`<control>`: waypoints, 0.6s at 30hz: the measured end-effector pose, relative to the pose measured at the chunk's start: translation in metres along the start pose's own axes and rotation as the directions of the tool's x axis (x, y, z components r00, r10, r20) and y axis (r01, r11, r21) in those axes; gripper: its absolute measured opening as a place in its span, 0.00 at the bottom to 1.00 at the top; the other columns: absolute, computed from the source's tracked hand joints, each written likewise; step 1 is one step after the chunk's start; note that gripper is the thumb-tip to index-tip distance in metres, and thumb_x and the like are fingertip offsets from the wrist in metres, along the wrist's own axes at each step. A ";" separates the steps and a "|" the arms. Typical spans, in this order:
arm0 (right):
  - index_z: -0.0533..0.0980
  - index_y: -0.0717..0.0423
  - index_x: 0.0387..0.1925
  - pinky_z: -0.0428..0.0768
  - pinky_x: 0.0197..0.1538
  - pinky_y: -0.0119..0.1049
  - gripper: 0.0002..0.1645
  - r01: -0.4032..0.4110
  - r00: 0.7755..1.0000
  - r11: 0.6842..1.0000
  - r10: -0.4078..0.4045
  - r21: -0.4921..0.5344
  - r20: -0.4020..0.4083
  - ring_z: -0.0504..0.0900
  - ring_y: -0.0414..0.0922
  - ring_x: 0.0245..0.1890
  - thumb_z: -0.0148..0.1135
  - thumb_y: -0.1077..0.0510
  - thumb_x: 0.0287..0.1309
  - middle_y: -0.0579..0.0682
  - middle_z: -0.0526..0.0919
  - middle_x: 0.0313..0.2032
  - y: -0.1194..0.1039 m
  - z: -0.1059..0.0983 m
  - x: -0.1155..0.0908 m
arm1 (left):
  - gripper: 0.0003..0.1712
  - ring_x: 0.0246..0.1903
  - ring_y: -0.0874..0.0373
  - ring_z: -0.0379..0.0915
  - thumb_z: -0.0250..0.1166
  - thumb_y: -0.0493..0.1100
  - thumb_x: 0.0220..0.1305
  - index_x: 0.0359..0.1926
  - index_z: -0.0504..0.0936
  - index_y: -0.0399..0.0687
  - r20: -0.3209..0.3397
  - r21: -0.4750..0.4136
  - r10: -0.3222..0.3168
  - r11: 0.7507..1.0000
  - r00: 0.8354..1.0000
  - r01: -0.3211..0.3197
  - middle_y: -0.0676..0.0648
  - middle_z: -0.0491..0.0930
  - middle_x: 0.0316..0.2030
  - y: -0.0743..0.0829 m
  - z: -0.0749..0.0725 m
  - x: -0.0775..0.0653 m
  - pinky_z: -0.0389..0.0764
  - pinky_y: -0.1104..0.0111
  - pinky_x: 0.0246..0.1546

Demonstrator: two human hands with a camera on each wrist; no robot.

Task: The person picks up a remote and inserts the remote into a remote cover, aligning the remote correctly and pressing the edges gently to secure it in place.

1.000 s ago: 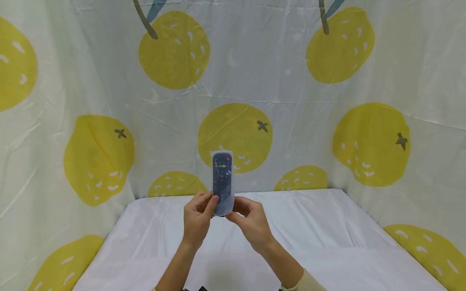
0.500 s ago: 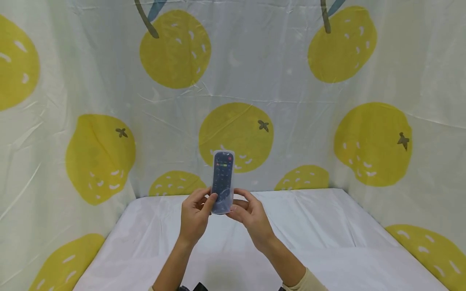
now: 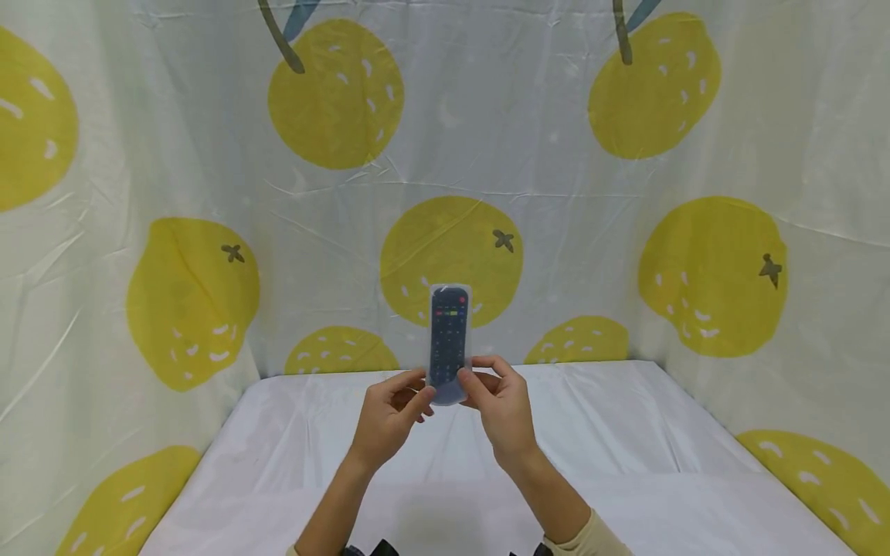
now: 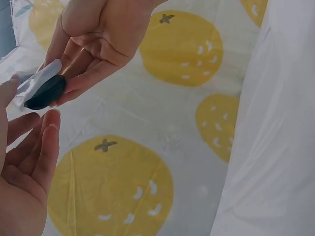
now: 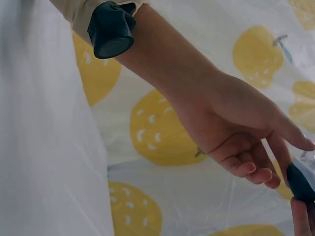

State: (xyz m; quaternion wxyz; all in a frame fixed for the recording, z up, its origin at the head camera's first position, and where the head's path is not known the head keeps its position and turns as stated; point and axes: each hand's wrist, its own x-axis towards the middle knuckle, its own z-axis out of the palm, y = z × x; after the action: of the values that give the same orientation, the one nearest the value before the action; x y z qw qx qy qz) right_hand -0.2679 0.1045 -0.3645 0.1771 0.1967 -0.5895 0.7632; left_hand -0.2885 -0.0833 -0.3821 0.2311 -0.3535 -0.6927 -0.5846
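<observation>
Upright in the middle of the head view stands a dark remote control (image 3: 448, 332), its buttons facing me, inside a clear plastic sleeve. My left hand (image 3: 389, 417) pinches its lower left edge, thumb in front. On the lower right my right hand (image 3: 504, 409) grips it, with the thumb pressed on the front face. The left wrist view shows the remote's dark bottom end (image 4: 47, 93) between the two hands. Only part of the remote (image 5: 301, 182) enters the right wrist view, at the right edge, where a left fingertip is close to it.
Below the hands spreads a table (image 3: 612, 432) covered with white cloth. A pale curtain (image 3: 487, 116) printed with yellow fruit hangs behind it and along both sides. A dark wrist-worn device (image 5: 110, 32) sits by the right sleeve.
Both hands and the remote have shifted slightly right. The right thumb has moved from the remote's lower edge onto its front face, and the left thumb sits lower on the edge.
</observation>
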 end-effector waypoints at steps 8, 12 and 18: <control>0.73 0.72 0.43 0.87 0.45 0.44 0.11 -0.012 0.998 1.000 0.014 0.025 -0.069 0.90 0.49 0.33 0.67 0.68 0.67 0.63 0.87 0.34 -0.006 -0.007 0.003 | 0.19 0.34 0.49 0.88 0.70 0.31 0.67 0.58 0.82 0.30 0.117 -0.209 -0.111 0.969 0.987 0.134 0.34 0.87 0.39 0.003 0.008 -0.002 0.88 0.58 0.37; 0.76 0.70 0.38 0.88 0.43 0.44 0.08 -0.033 0.996 0.999 0.036 0.035 -0.084 0.89 0.49 0.30 0.68 0.69 0.65 0.61 0.87 0.33 -0.009 -0.006 0.003 | 0.16 0.37 0.48 0.88 0.68 0.30 0.68 0.55 0.83 0.27 0.107 -0.296 -0.165 0.936 0.981 0.190 0.28 0.85 0.41 0.003 0.011 -0.002 0.87 0.58 0.41; 0.78 0.69 0.36 0.87 0.45 0.44 0.07 -0.064 0.995 0.998 0.065 0.027 -0.073 0.90 0.50 0.32 0.71 0.69 0.62 0.61 0.88 0.33 -0.010 -0.006 0.003 | 0.14 0.37 0.49 0.88 0.69 0.29 0.67 0.52 0.83 0.24 0.090 -0.330 -0.207 0.917 0.974 0.225 0.32 0.87 0.40 0.005 0.011 -0.003 0.87 0.57 0.42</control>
State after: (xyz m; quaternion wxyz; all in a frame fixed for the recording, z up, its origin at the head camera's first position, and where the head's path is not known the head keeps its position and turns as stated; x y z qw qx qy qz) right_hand -0.2660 0.1133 -0.3559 0.1717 0.1513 -0.5792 0.7824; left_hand -0.2818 -0.0726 -0.3836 0.0828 -0.3247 -0.6226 -0.7072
